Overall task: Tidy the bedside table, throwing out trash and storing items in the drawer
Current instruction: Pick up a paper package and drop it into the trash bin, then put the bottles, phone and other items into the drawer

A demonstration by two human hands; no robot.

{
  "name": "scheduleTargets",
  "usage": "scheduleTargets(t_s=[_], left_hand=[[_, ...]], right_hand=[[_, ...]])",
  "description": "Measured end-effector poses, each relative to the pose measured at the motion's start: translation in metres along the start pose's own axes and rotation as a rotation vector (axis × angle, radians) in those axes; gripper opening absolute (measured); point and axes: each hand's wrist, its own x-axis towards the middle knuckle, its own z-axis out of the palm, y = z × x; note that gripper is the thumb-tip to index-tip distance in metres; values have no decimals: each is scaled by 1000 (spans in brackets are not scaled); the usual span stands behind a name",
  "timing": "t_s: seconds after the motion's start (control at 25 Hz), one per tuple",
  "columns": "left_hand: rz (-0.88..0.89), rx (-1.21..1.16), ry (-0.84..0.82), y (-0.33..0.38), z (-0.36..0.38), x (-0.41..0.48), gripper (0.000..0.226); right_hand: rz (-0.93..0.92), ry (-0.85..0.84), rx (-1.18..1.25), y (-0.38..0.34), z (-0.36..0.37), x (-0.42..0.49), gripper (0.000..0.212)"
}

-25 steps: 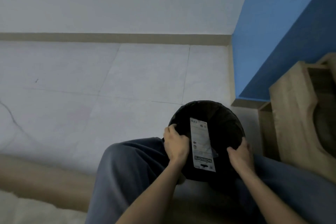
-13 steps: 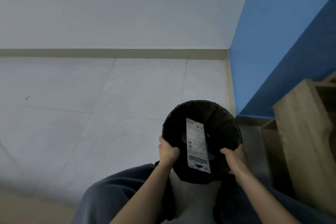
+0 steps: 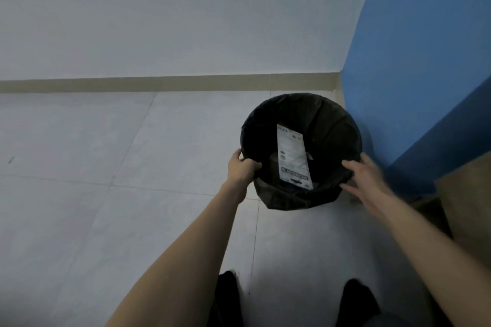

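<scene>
**At the Corner Bin: Trash Is In, Drawer Work Unseen**

On the far left, the pale tiled floor (image 3: 79,194) runs up to a beige skirting (image 3: 132,85), and nothing of the task lies there. Moving right, your left hand (image 3: 243,167) grips the near-left rim of the trash bin (image 3: 326,125), its fingers curled over the edge of the black liner. The bin is upright, close to the room's corner. Its base is at the floor or just above it, and this view does not show which.

Inside the bin, a long white package (image 3: 293,156) leans against the near wall with its printed face up. A few paler scraps sit beneath it, too dim to name.

Your right hand (image 3: 364,175) is at the near-right rim. It is blurred, with fingers spread against the bin's side and pinching nothing, as far as the blur shows.

Beyond it, the blue wall (image 3: 425,48) closes off the corner. A wooden unit (image 3: 467,194) cuts into the right edge of the frame, and you cannot tell whether it is the bedside piece.

As for progress, the throwing-out part looks at least partly done, since the package is already in the bin. Neither the bench top nor the drawer is in view, so nothing here shows whether any items have been stored. You should assume the storing step is yet to be checked.
</scene>
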Motion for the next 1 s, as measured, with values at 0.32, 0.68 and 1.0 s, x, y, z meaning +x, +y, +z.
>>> scheduleTargets(t_s=[0.32, 0.68, 1.0], left_hand=[[8, -145, 152, -8, 25, -92, 64], [8, 48, -439, -15, 189, -297, 60], [210, 638, -536, -65, 251, -394, 84]], right_hand=[[-300, 155, -82, -42, -103, -124, 49], [-567, 601, -1082, -32, -297, -307, 47], [-432, 547, -1340, 9, -300, -293, 71]])
